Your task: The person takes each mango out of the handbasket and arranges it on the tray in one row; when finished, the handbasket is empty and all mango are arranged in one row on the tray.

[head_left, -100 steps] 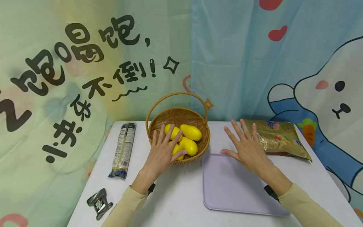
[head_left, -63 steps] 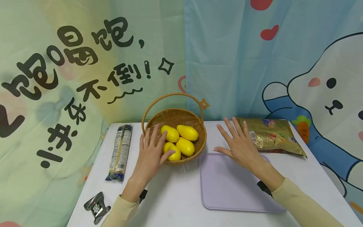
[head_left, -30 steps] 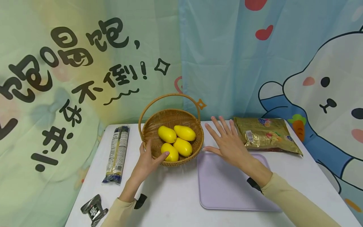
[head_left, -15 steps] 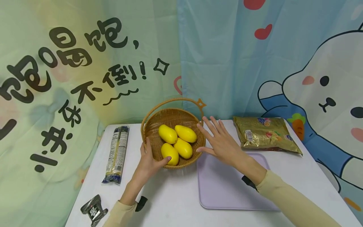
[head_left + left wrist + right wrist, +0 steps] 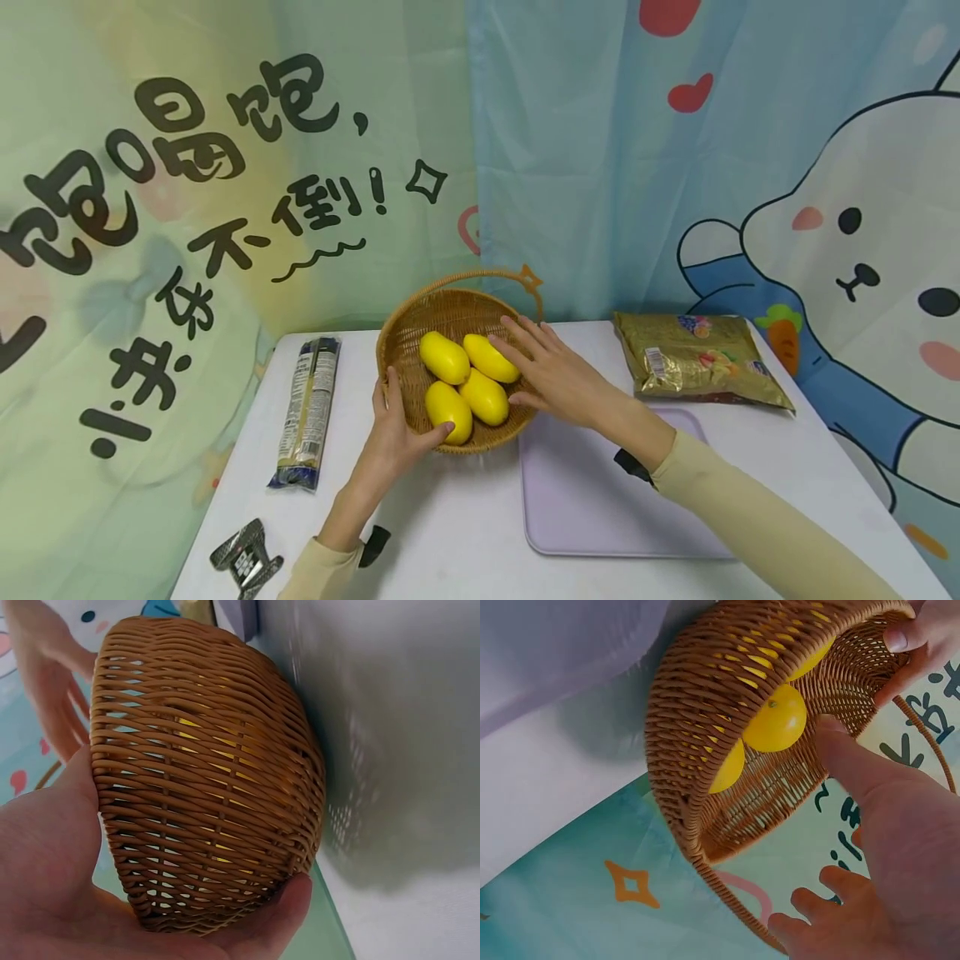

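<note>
A brown wicker basket [image 5: 457,307] with a tall handle holds several yellow mangoes [image 5: 444,358]. My left hand [image 5: 393,442] grips its left side, thumb at the front rim and the other fingers around the outer wall. In the left wrist view the woven wall [image 5: 195,772] lies against that hand's fingers. Spread over the basket's right rim is my right hand [image 5: 558,375], its fingertips above the mangoes at that side. The right wrist view shows a mango [image 5: 778,720] near the right thumb, with nothing in that hand's grasp. Whether the basket's base touches the table cannot be told.
A lilac tray [image 5: 600,508] lies front right of the basket, partly under the right forearm. A gold snack bag [image 5: 701,358] is at the back right. On the left lie a long clear packet [image 5: 306,417] and a small black packet [image 5: 247,560]. A printed curtain [image 5: 570,167] hangs behind the table.
My left hand has come down from above the mangoes onto the basket's left side. My right hand has moved left to the basket's right rim. The basket has tilted, its handle leaning lower.
</note>
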`<state>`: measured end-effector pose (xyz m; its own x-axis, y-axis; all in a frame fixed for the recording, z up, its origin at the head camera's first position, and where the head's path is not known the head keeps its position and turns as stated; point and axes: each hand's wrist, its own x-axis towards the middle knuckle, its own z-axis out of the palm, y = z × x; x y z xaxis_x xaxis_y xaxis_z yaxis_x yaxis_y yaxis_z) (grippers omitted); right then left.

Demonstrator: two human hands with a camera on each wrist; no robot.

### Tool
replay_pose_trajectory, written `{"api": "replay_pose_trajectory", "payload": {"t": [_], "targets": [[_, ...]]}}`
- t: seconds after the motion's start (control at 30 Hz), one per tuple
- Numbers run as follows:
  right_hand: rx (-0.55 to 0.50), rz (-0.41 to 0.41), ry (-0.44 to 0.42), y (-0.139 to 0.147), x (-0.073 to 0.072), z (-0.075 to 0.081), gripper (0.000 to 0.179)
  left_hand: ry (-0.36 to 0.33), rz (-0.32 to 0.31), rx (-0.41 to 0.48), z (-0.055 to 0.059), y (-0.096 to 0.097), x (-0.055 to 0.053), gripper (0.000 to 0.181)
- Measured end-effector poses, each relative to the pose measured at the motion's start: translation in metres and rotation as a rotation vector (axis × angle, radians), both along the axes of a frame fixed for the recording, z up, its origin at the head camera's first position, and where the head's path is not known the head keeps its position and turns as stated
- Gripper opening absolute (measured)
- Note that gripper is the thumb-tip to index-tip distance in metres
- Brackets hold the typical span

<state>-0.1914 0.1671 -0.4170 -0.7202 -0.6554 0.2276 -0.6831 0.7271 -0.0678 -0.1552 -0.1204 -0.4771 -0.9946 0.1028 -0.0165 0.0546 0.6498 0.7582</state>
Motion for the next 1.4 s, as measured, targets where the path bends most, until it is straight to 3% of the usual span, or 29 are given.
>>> {"api": "replay_pose_trajectory", "payload": {"t": [0.17, 0.37, 0.5, 0.77, 1.4], "targets": [[0.023, 0.002, -0.056, -0.008, -0.011, 0.001, 0.100, 0.014, -0.006, 0.001, -0.001, 0.002, 0.001, 0.129], [0.006, -0.009, -0.213, -0.015, -0.025, -0.002, 0.102, 0.024, -0.009, -0.014, -0.002, 0.002, 0.003, 0.129], [0.007, -0.017, -0.309, -0.019, -0.034, -0.006, 0.103, 0.027, -0.011, -0.022, -0.003, 0.002, 0.004, 0.128], [0.091, -0.065, -0.420, -0.026, -0.043, -0.022, 0.102, 0.078, -0.026, -0.041, -0.005, 0.002, 0.006, 0.127], [0.155, -0.101, -0.440, -0.031, -0.053, -0.038, 0.090, 0.106, -0.033, -0.042, -0.003, 0.002, 0.007, 0.126]]}}
